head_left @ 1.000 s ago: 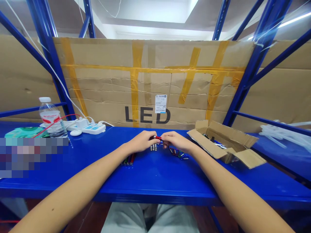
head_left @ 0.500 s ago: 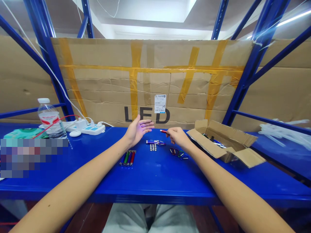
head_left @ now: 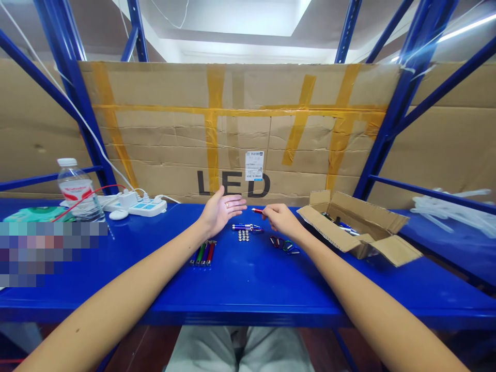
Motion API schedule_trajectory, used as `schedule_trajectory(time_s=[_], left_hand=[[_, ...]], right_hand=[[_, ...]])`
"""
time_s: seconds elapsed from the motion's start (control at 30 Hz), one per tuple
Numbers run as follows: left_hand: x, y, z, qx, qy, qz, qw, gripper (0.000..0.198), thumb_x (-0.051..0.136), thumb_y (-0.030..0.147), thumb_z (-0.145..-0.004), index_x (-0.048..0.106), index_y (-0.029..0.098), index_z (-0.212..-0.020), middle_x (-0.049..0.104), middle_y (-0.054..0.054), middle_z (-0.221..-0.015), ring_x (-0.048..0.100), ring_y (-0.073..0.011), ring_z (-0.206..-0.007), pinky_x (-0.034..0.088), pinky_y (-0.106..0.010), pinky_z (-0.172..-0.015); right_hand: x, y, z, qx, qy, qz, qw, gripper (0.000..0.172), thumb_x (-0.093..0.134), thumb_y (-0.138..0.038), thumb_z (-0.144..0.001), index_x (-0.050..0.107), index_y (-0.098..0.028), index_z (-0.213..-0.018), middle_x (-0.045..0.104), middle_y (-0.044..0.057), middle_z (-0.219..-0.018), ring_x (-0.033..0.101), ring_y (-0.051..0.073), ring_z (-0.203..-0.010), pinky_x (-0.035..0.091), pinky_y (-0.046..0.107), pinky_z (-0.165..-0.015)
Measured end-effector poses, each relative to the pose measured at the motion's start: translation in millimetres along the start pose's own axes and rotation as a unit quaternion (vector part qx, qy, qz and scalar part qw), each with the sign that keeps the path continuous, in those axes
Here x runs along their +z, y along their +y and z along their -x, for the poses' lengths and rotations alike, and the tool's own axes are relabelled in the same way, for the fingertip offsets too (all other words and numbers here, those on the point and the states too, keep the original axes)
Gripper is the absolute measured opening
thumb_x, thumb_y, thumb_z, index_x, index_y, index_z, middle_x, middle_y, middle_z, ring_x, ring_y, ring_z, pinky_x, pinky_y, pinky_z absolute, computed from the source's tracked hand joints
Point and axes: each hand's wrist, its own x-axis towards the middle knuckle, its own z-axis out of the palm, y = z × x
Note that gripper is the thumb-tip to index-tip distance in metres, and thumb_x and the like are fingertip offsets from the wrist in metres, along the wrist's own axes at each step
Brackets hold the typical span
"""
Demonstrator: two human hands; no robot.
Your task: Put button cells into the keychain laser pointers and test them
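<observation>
My right hand [head_left: 279,217] is closed around a slim red penlight [head_left: 257,210], whose front end points left at my other hand. Palm turned toward it, my left hand [head_left: 221,210] is held up with fingers stretched and nothing in it. A faint purplish tint shows on its fingers. Below, on the blue table [head_left: 248,289], lie a blue penlight [head_left: 242,227] with a clip and a cluster of small silver button cells [head_left: 244,235]. Several coloured metal tubes [head_left: 203,254] are lined up to the left. Several carabiner clips [head_left: 284,244] lie under my right wrist.
An open cardboard box [head_left: 354,225] with penlight-like pieces stands at the right. On the left are a water bottle [head_left: 77,188], a white power strip [head_left: 145,206] with cables, and a green packet [head_left: 34,213]. A large carton [head_left: 178,139] walls off the back.
The red penlight has shifted slightly left, a little nearer my left palm. The purple glow on that palm has faded, with a small yellowish spot near the finger bases. My left hand stays raised.
</observation>
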Motion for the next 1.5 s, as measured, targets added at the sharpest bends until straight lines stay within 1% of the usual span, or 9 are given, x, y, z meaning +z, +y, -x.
schedule_trajectory(time_s=[0.2,0.33,0.57,0.7,0.9,1.17,1.3,1.5], left_hand=[[-2.3,-0.7,-1.3,0.002,-0.014,0.004,1.0,0.064,0.03,0.059,-0.096,0.063,0.006,-0.112,0.067,-0.022,-0.118,0.064,-0.0317,-0.111,0.049,-0.039,-0.093],[-1.6,-0.2,-0.5,-0.001,-0.007,0.008,1.0,0.064,0.029,0.058,-0.096,0.063,0.005,-0.11,0.066,-0.023,-0.119,0.064,-0.0316,-0.109,0.05,-0.039,-0.091],[0.2,0.8,0.6,-0.003,-0.001,0.012,1.0,0.063,0.029,0.057,-0.097,0.063,0.005,-0.108,0.066,-0.023,-0.117,0.065,-0.0317,-0.106,0.05,-0.039,-0.088],[1.3,1.8,1.5,-0.002,-0.001,0.013,1.0,0.064,0.029,0.058,-0.097,0.063,0.004,-0.109,0.065,-0.024,-0.117,0.065,-0.0321,-0.105,0.05,-0.039,-0.088],[0.9,1.3,1.1,-0.008,-0.001,0.013,1.0,0.064,0.028,0.057,-0.097,0.061,0.005,-0.112,0.065,-0.024,-0.117,0.065,-0.0319,-0.105,0.051,-0.04,-0.087],[-1.7,-0.2,0.8,0.005,-0.009,-0.002,1.0,0.063,0.032,0.058,-0.096,0.059,0.005,-0.117,0.065,-0.024,-0.118,0.065,-0.0322,-0.105,0.052,-0.04,-0.086],[-1.4,-0.4,1.4,0.005,-0.004,-0.002,1.0,0.062,0.032,0.057,-0.096,0.061,0.005,-0.113,0.066,-0.024,-0.115,0.066,-0.0314,-0.103,0.052,-0.039,-0.086],[-0.3,2.7,2.5,0.01,-0.017,0.003,1.0,0.059,0.034,0.055,-0.096,0.063,0.006,-0.106,0.069,-0.022,-0.107,0.067,-0.0314,-0.1,0.05,-0.042,-0.088]], right_hand=[[1.0,0.1,0.7,0.007,-0.002,-0.005,1.0,0.024,0.045,-0.033,-0.074,0.054,-0.017,-0.06,0.037,-0.005,-0.043,0.034,0.01,-0.044,0.024,0.026,-0.048],[2.7,0.1,1.3,0.011,-0.014,-0.02,1.0,0.021,0.045,-0.031,-0.073,0.052,-0.018,-0.059,0.037,-0.005,-0.043,0.034,0.01,-0.044,0.025,0.026,-0.048],[2.3,-2.8,2.7,-0.002,-0.017,-0.001,1.0,0.02,0.046,-0.029,-0.071,0.053,-0.017,-0.058,0.039,-0.004,-0.044,0.036,0.01,-0.046,0.026,0.025,-0.05],[3.4,-3.8,3.8,0.011,-0.026,0.005,1.0,0.02,0.046,-0.029,-0.073,0.051,-0.018,-0.057,0.037,-0.005,-0.044,0.035,0.01,-0.044,0.026,0.025,-0.048],[3.9,-2.9,2.4,0.051,-0.029,-0.043,0.997,0.018,0.045,-0.028,-0.075,0.051,-0.018,-0.061,0.035,-0.006,-0.043,0.032,0.009,-0.039,0.025,0.024,-0.044],[4.4,-3.4,2.6,0.062,-0.042,-0.049,0.996,0.015,0.046,-0.026,-0.074,0.05,-0.019,-0.062,0.035,-0.006,-0.043,0.033,0.009,-0.039,0.027,0.023,-0.042],[4.1,-2.2,2.8,0.068,-0.051,-0.078,0.993,0.016,0.047,-0.029,-0.075,0.049,-0.019,-0.062,0.034,-0.007,-0.043,0.033,0.009,-0.038,0.028,0.023,-0.04],[3.7,0.5,2.5,0.054,-0.049,-0.067,0.995,0.016,0.049,-0.028,-0.075,0.052,-0.018,-0.063,0.035,-0.006,-0.043,0.033,0.009,-0.038,0.028,0.023,-0.04]])
